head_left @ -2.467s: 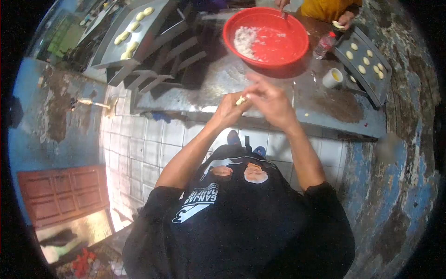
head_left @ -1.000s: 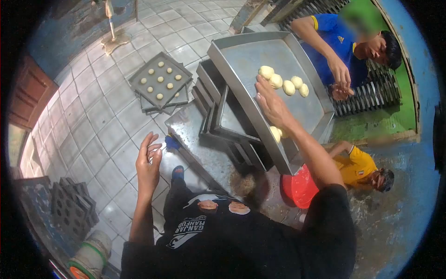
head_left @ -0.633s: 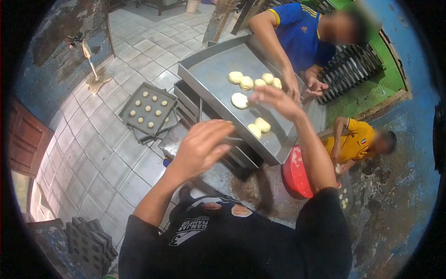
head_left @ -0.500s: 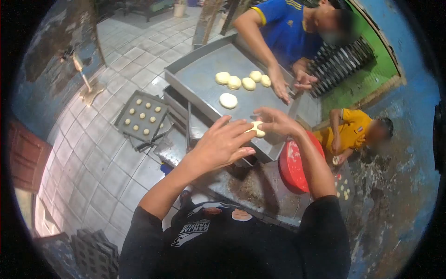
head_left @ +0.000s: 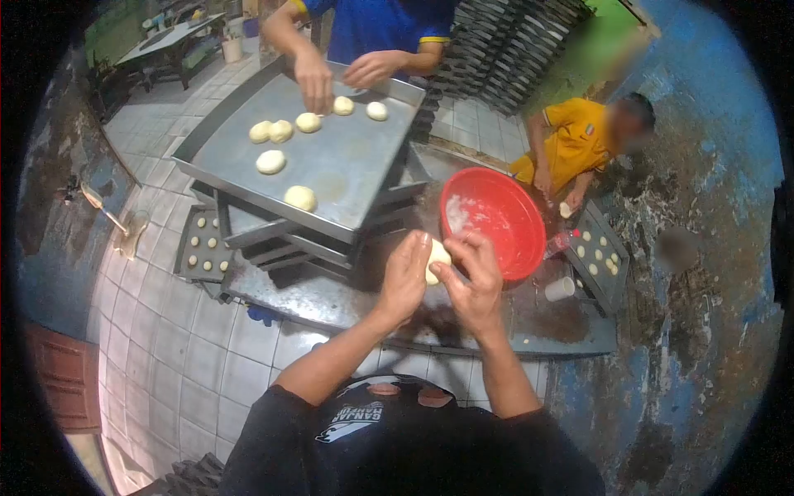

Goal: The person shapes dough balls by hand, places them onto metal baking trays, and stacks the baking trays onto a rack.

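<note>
A flattened pale dough piece is held between my two hands, in front of the red basin. My left hand presses its fingers along one side of the dough. On the other side, my right hand grips it with thumb and fingers. Up and to the left, a large grey metal tray carries several dough balls, with one dough ball close to its near edge. The red basin has white powder, like flour, on its inside.
Across the tray, a person in blue has both hands over it. A person in yellow holds a dough piece near a tray of dough balls. A white cup lies on the worktable. Trays are stacked under the big one.
My view has turned, so the tray now appears further left. My hands have moved from over the tray to before the basin. Another dough ball now lies at the tray's near edge.
</note>
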